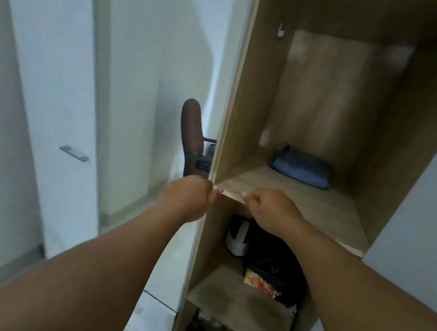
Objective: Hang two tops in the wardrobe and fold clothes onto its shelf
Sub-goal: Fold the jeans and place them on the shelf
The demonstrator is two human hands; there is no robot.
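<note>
The open wooden wardrobe (249,86) stands straight ahead. A folded blue garment (301,166) lies at the back of its shelf (317,205). My left hand (188,197) and my right hand (271,210) are both held as fists at the shelf's front left edge, knuckles facing each other a short gap apart. No cloth shows in either hand. A small hook (280,32) sits high on the wardrobe's left inner wall, with nothing hanging from it.
The lower shelf (223,295) holds a dark bag (274,265), a white object (237,239) and a colourful packet (262,283). A brown office chair (191,131) stands behind the wardrobe's left side. A white door with a metal handle (74,153) is at left.
</note>
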